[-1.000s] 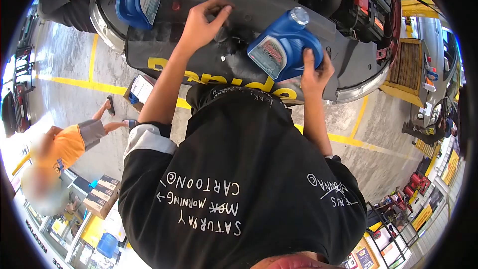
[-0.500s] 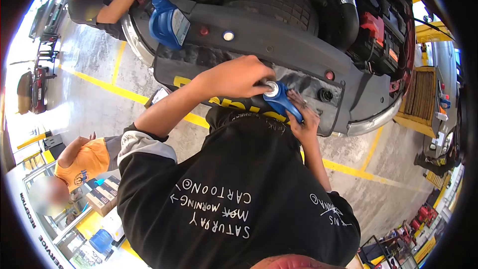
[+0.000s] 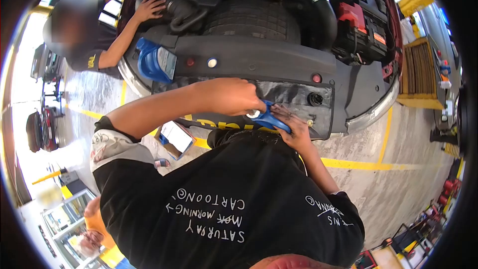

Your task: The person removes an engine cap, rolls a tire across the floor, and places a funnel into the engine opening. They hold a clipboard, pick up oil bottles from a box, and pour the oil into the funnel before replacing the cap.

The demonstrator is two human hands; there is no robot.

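A blue plastic oil bottle (image 3: 272, 120) is held tilted over the front edge of the car. My right hand (image 3: 295, 132), fingers smudged dark, is closed around the bottle's handle side. My left hand (image 3: 231, 97) pinches at the bottle's mouth, where a whitish foil-like seal (image 3: 254, 113) shows beneath the fingertips. The fingers hide most of that mouth. A black cap (image 3: 315, 99) lies on the dark fender cover (image 3: 294, 89), beyond my right hand. Farther left, a second blue bottle (image 3: 155, 61) with a label stands on the grey front panel (image 3: 224, 52).
The open engine bay (image 3: 254, 20) spreads ahead, with a battery (image 3: 366, 35) at right. A co-worker's hand (image 3: 149, 8) rests on engine parts at left. A white round cap (image 3: 212, 63) sits on the panel. An open box (image 3: 175, 139) is below left; a wooden crate (image 3: 420, 72) stands right.
The view has shifted. My hands and the bottle have moved down and left, and the bottle's mouth is now more covered by my left hand. The co-worker leans farther over the engine.
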